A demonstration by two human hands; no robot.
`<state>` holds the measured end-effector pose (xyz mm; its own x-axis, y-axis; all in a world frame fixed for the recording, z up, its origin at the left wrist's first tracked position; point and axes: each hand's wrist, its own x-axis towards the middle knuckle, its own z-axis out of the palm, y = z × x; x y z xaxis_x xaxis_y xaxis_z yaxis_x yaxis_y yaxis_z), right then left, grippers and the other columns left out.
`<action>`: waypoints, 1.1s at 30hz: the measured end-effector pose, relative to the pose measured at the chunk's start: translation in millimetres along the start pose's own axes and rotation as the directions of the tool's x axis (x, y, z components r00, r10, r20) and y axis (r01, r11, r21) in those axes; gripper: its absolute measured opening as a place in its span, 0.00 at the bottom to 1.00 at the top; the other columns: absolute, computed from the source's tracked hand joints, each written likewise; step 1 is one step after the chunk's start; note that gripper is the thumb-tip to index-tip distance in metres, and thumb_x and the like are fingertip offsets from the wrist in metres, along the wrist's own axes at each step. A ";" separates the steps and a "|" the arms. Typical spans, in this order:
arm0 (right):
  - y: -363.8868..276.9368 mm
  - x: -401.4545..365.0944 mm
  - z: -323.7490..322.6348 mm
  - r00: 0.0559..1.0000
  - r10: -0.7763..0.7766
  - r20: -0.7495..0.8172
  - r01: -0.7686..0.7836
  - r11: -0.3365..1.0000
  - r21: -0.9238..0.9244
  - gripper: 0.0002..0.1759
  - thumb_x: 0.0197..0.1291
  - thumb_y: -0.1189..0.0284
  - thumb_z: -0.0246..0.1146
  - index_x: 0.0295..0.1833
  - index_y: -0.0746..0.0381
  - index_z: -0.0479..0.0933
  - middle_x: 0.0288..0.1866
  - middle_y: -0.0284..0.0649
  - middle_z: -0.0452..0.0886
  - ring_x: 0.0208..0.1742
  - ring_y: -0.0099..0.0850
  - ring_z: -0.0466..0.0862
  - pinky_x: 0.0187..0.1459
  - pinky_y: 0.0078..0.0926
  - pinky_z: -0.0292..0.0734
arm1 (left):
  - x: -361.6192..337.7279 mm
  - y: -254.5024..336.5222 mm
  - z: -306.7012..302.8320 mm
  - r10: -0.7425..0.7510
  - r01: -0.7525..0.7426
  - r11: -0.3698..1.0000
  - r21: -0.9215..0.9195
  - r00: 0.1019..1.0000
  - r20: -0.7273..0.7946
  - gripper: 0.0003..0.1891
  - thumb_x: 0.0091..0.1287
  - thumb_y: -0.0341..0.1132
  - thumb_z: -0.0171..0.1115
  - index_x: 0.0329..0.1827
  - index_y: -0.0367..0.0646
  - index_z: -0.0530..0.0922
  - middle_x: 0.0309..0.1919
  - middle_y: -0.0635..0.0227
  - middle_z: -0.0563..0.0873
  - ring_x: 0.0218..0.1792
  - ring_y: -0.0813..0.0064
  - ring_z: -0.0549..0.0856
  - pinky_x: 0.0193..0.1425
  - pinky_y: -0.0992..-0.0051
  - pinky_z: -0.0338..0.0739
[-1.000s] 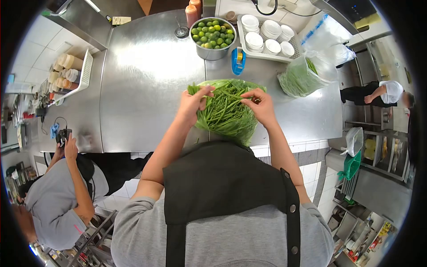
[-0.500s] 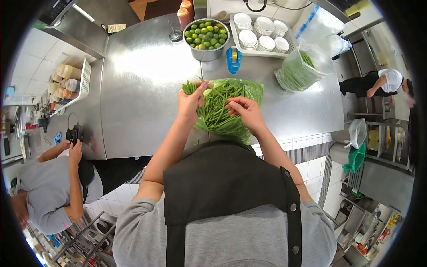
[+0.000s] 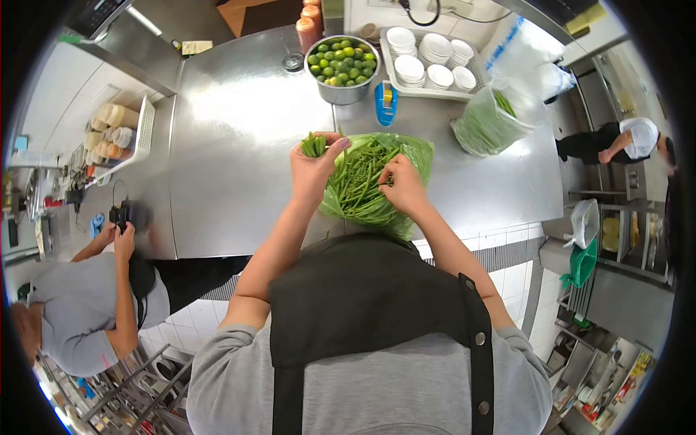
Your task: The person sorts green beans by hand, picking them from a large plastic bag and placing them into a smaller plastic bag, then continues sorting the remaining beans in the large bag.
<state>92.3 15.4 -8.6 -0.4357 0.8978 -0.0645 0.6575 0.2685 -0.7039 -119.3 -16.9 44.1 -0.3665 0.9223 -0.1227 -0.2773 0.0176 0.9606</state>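
A bunch of cut green beans [image 3: 314,146] stands upright in my left hand [image 3: 313,170], whose fingers are closed around it. Under and between my hands lies a green plastic bag [image 3: 417,152], spread open on the steel counter with a heap of long green beans [image 3: 366,163] on it. My right hand [image 3: 404,186] is at the right side of this heap, thumb and fingers pinched together against the beans. What sits between those fingertips is hidden.
Behind the bag are a blue tape dispenser [image 3: 386,104], a steel pot of limes [image 3: 342,93] and a white basket of small dishes [image 3: 435,93]. Another bag of beans [image 3: 489,123] stands right. A co-worker [image 3: 94,297] holds a black device at left; another person [image 3: 627,141] is far right.
My right hand has moved slightly right and down, its fingers now lower against the bean heap. My left hand keeps hold of the bunch, with its cut ends tilted more toward me.
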 end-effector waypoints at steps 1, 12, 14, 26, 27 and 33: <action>-10.2 0.6 -9.2 0.999 -0.044 -0.029 0.044 0.999 0.008 0.10 0.51 0.72 0.75 0.38 0.63 0.83 0.43 0.44 0.81 0.40 0.45 0.84 0.48 0.42 0.80 | 1.9 2.2 -3.7 -0.004 0.005 0.999 0.050 1.000 -0.003 0.05 0.66 0.28 0.73 0.40 0.39 0.85 0.32 0.68 0.90 0.20 0.92 0.70 0.22 0.85 0.60; -51.7 26.2 -29.0 0.993 0.013 -0.115 0.047 0.865 0.500 0.08 0.64 0.74 0.71 0.36 0.67 0.81 0.29 0.31 0.78 0.30 0.19 0.75 0.34 0.20 0.71 | -15.2 -22.2 4.3 0.015 -0.108 0.905 0.410 0.975 0.223 0.09 0.60 0.31 0.78 0.39 0.38 0.88 0.31 0.69 0.89 0.34 0.84 0.82 0.42 0.75 0.79; -52.9 23.4 -26.4 0.988 -0.028 -0.152 0.094 0.890 0.446 0.08 0.64 0.74 0.70 0.36 0.67 0.81 0.30 0.31 0.78 0.30 0.18 0.75 0.34 0.20 0.70 | -13.0 -24.5 1.0 -0.013 -0.098 0.879 0.467 0.973 0.228 0.10 0.60 0.33 0.78 0.40 0.37 0.88 0.30 0.68 0.89 0.33 0.83 0.82 0.41 0.74 0.79; -68.3 18.8 -22.9 0.898 -0.364 -0.247 0.371 0.928 -0.020 0.09 0.61 0.77 0.69 0.33 0.68 0.76 0.29 0.42 0.75 0.29 0.37 0.78 0.34 0.33 0.72 | -23.4 -28.6 10.4 0.052 -0.122 0.893 0.434 0.984 0.169 0.12 0.57 0.35 0.79 0.34 0.37 0.86 0.26 0.61 0.88 0.30 0.79 0.82 0.41 0.70 0.79; -62.7 22.1 -22.1 0.889 -0.375 -0.263 0.379 0.925 -0.038 0.09 0.61 0.77 0.70 0.33 0.68 0.76 0.29 0.44 0.74 0.29 0.40 0.77 0.34 0.35 0.71 | -25.9 -19.8 8.0 0.051 -0.131 0.902 0.410 0.978 0.200 0.12 0.57 0.36 0.79 0.34 0.37 0.87 0.26 0.61 0.88 0.31 0.79 0.82 0.41 0.71 0.79; -15.9 22.0 -23.8 0.988 -0.152 -0.006 0.148 0.970 -0.192 0.16 0.61 0.66 0.72 0.30 0.66 0.75 0.26 0.48 0.74 0.30 0.47 0.77 0.35 0.41 0.71 | -20.4 7.5 -1.4 0.161 -0.205 0.970 0.130 0.945 0.284 0.07 0.66 0.36 0.74 0.39 0.41 0.88 0.33 0.69 0.89 0.33 0.84 0.82 0.40 0.76 0.78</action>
<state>87.0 39.2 18.0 -0.5270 0.8485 0.0473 0.6913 0.4604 -0.5569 -115.3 -36.1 53.4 -0.1391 0.9842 0.1098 -0.0785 -0.1215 0.9895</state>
